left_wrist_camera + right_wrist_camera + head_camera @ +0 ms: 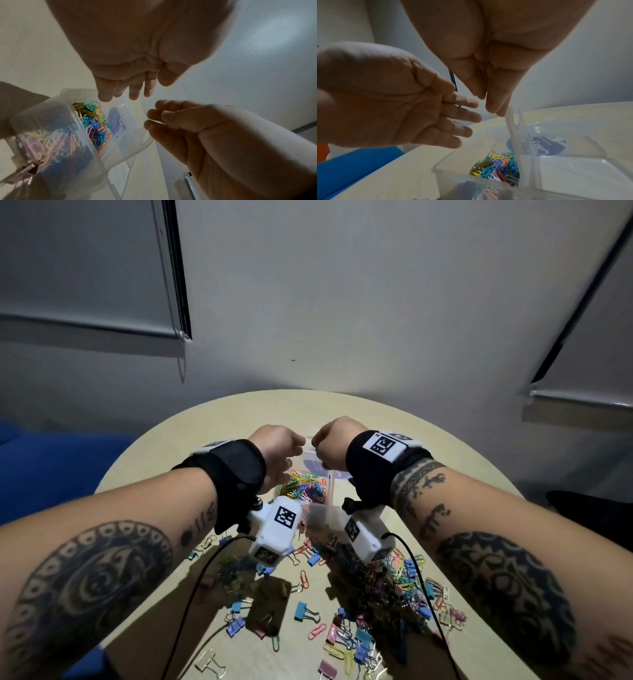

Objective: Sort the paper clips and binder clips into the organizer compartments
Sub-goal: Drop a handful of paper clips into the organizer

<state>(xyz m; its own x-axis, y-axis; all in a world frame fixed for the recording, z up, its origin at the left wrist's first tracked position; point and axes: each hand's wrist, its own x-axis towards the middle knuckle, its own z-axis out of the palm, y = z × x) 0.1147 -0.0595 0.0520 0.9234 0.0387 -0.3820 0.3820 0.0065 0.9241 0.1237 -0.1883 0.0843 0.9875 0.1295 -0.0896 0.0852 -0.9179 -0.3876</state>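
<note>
A clear plastic organizer (319, 513) stands mid-table. Its left compartment holds a heap of coloured paper clips (303, 487) (93, 121) (498, 167). The far right compartment shows only a purple label (537, 146). Both hands hover just above the far rim. My left hand (284, 460) (467, 121) has straight, spread fingers with nothing in them. My right hand (322, 453) (154, 116) has its fingers curled with the thumb against them, and no clip shows between them. Loose paper clips and binder clips (376, 583) lie scattered on the near part of the table.
The round beige table (239, 412) ends close behind the organizer, against a grey wall. A blue seat (51, 467) is at the left. Black camera cables (191, 594) trail over the near tabletop. A pink binder clip (25, 170) lies by the organizer's near wall.
</note>
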